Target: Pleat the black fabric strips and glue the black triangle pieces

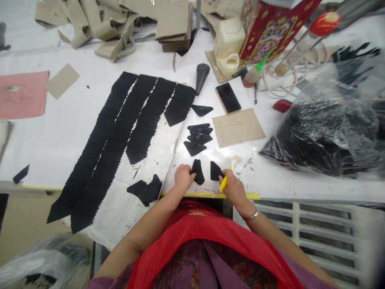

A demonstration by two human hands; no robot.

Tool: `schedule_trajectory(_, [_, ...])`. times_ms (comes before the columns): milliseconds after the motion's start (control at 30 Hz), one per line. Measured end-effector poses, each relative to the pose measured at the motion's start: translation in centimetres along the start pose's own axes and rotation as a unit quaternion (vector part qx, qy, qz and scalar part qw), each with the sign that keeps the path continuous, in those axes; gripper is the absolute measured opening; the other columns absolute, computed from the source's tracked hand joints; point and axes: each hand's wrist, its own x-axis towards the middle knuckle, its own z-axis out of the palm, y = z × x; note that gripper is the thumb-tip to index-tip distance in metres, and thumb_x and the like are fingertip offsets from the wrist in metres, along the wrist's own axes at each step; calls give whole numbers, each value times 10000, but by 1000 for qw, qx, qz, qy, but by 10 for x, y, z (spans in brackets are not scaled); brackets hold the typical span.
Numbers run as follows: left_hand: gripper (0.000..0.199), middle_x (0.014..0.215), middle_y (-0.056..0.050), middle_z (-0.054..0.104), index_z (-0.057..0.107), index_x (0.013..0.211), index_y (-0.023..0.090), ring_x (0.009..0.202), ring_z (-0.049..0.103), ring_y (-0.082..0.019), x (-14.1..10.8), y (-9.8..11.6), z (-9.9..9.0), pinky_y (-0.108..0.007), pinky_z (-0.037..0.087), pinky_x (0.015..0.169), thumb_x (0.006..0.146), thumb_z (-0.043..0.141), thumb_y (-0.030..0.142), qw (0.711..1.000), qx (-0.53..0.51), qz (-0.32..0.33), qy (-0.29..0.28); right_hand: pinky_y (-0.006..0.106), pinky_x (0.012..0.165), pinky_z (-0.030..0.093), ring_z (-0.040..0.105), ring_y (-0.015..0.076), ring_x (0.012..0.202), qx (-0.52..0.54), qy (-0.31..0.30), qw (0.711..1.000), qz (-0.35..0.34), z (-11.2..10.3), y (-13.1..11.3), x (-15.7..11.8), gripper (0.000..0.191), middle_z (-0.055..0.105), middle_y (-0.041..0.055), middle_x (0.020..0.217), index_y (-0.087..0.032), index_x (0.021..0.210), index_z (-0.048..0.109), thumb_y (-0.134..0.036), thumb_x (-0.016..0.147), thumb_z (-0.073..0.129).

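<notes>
— What is worn in front?
— A red apron point(210, 231) is worn, marked with a small pale-gold print point(197, 213); beneath it, a purple garment point(184, 265) is patterned with flowers.
— And the arms?
— Both forearms point(147, 226) are left bare by purple sleeves point(110, 277); the right one is circled by a silvery bracelet point(254, 215).
</notes>
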Motion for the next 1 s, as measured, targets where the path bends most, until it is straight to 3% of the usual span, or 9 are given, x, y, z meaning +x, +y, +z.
schedule_trajectory(133, [132, 711, -12, 500, 501, 680, 212, 765, 497, -198, -7, 10, 2, -346, 381, 805, 642, 601, 136, 998, -62, 4, -7, 323, 625, 488, 637, 226, 727, -26, 22, 999, 11, -1, 12, 3, 217, 657, 100, 850, -161, 1030, 521, -260, 853, 444])
schedule_trajectory(267, [205, 877, -73, 590, 590, 898, 218, 886, 507, -236, -15, 17, -4, -388, 338, 878, 709, 545, 152, 985, -94, 140, 20, 343, 698, 502, 634, 225, 791, -18, 55, 998, -20, -6, 17, 5, 216, 651, 101, 904, -164, 1033, 519, -259, 868, 416])
schedule_trajectory(433, [181, 1019, -119, 615, 647, 908, 217, 1030, 494, -272, -21, 7, -8, -431, 267, 964, 773, 530, 192, 967, -45, 221, -115, 376, 778, 497, 621, 233, 860, 4, 66, 995, -72, -22, 14, 9, 220, 647, 111, 949, -179, 1035, 529, -266, 874, 408])
schedule_trajectory(567, [376, 1165, -122, 569, 627, 1022, 223, 1132, 442, -299, -41, 3, -7, -441, 245, 1016, 663, 703, 304, 969, -125, 170, -126, 383, 774, 497, 621, 229, 846, 65, 25, 991, -115, -35, -3, 9, 196, 645, 101, 927, -192, 1017, 528, -260, 869, 419])
schedule_trajectory(633, [461, 1142, -115, 580, 606, 1066, 228, 1086, 487, -278, -52, 9, -5, -425, 310, 987, 639, 726, 353, 963, -235, 81, -101, 353, 758, 501, 619, 209, 844, 124, -4, 983, -133, -38, -17, 8, 182, 636, 83, 922, -206, 1022, 509, -261, 871, 425])
schedule_trajectory(700, [466, 1050, -103, 614, 585, 1085, 211, 946, 566, -237, -58, 18, -1, -400, 417, 877, 674, 689, 404, 921, -373, -51, -104, 312, 726, 501, 616, 186, 826, 180, -28, 975, -130, -38, -29, 6, 171, 622, 67, 925, -212, 1030, 484, -262, 874, 433])
schedule_trajectory(767, [435, 969, -90, 637, 587, 1054, 171, 824, 601, -198, -57, 25, 2, -363, 468, 779, 699, 664, 411, 845, -498, -148, -129, 284, 699, 494, 613, 172, 803, 212, -43, 970, -109, -35, -36, 5, 158, 609, 57, 922, -213, 1021, 470, -265, 876, 440])
schedule_trajectory(867, [400, 905, -75, 660, 619, 977, 128, 777, 609, -178, -49, 28, 5, -332, 480, 754, 655, 711, 348, 780, -587, -173, -128, 277, 671, 483, 615, 170, 753, 210, -59, 974, -70, -25, -37, 5, 136, 608, 44, 868, -211, 990, 466, -273, 870, 453])
schedule_trajectory(1000, [359, 782, -44, 667, 642, 912, 117, 700, 604, -162, -40, 21, 5, -311, 489, 689, 642, 708, 344, 799, -563, -180, -113, 274, 638, 476, 629, 178, 730, 187, -71, 979, -36, -11, -32, 5, 147, 629, 46, 843, -206, 987, 458, -278, 859, 468])
